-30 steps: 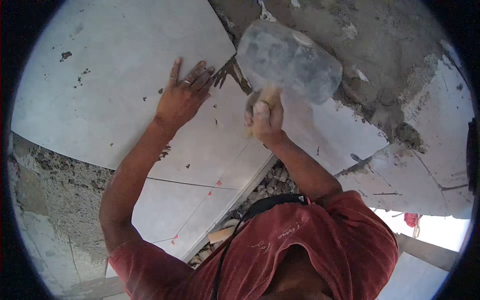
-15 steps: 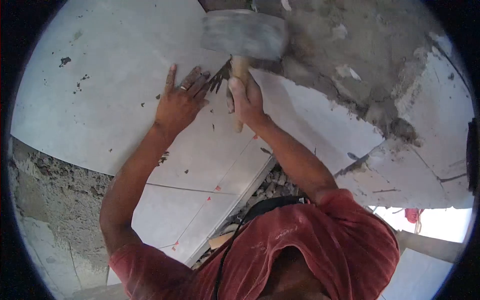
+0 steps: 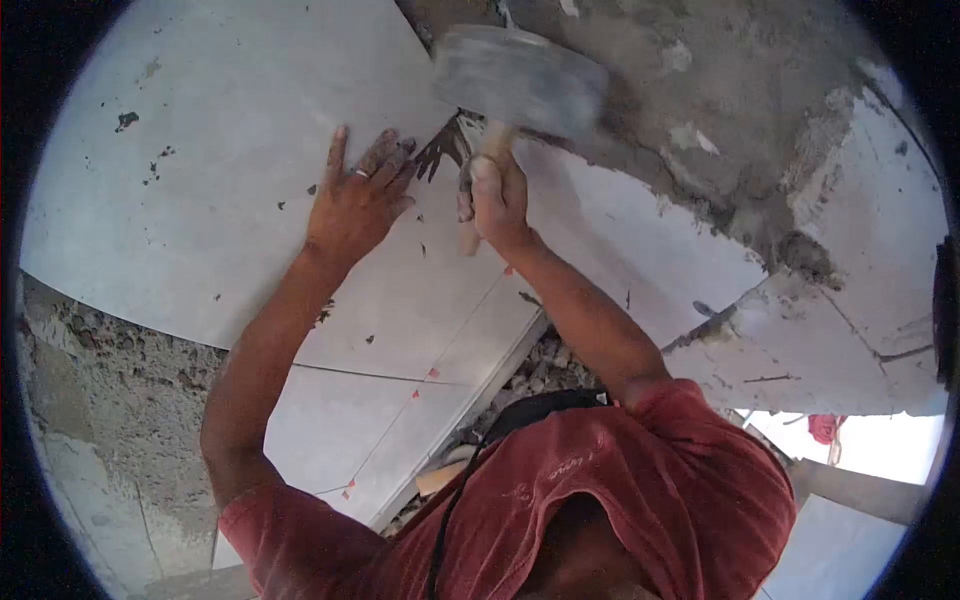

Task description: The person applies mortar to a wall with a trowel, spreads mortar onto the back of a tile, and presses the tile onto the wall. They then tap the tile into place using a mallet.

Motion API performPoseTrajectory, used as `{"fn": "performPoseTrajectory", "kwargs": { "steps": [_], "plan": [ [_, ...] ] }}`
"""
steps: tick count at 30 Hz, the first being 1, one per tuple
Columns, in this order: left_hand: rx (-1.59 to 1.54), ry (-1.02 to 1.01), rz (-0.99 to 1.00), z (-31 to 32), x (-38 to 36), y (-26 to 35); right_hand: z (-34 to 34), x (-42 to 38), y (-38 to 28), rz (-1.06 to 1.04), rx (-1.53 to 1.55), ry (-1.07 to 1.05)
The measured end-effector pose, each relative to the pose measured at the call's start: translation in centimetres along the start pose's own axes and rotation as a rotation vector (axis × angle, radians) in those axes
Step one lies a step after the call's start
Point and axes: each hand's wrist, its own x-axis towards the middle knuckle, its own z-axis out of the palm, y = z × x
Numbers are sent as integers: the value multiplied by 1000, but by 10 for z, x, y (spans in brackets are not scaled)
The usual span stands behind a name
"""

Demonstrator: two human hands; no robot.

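Note:
My left hand [image 3: 358,208] lies flat with fingers spread on a large pale tile [image 3: 235,120], a ring on one finger. My right hand [image 3: 502,198] is wrapped around the wooden handle of a mallet [image 3: 520,82]. Its broad grey head, slightly blurred, is above the tile's corner, up and to the right of my left hand. Dark wet mortar smears [image 3: 440,150] mark the tile between my hands, and smaller specks dot its surface.
Rough grey mortar [image 3: 690,110] spreads beyond the mallet at upper right. Small red tile clips [image 3: 432,373] line a joint below my hands. Broken rubble [image 3: 535,365] fills a gap near my body. Coarse concrete [image 3: 110,370] borders the tile at left.
The mallet head has shifted right and tilted, its handle swinging with it in my right hand. My left hand stays in about the same place on the tile.

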Motion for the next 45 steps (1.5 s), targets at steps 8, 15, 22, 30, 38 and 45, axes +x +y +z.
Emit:
{"fn": "performPoseTrajectory", "kwargs": {
  "steps": [8, 15, 22, 30, 38, 45],
  "plan": [
    [17, 70, -15, 5, -2, -1, -9, 10, 20, 42, -49, -28],
    [9, 14, -23, 4, -1, 0, -10, -3, 17, 75, 53, -7],
    [-14, 11, -12, 0, -7, 4, -14, -4, 27, 26, -212, 22],
    [9, 23, -41, 4, 0, -1, -13, 5, 12, 294, -131, -14],
    [-18, 31, -22, 0, -14, 8, -10, 2, 22, 88, -182, -20],
    [20, 0, -35, -4, -5, 4, -18, 3, 21, 188, -170, -85]
  ]
}}
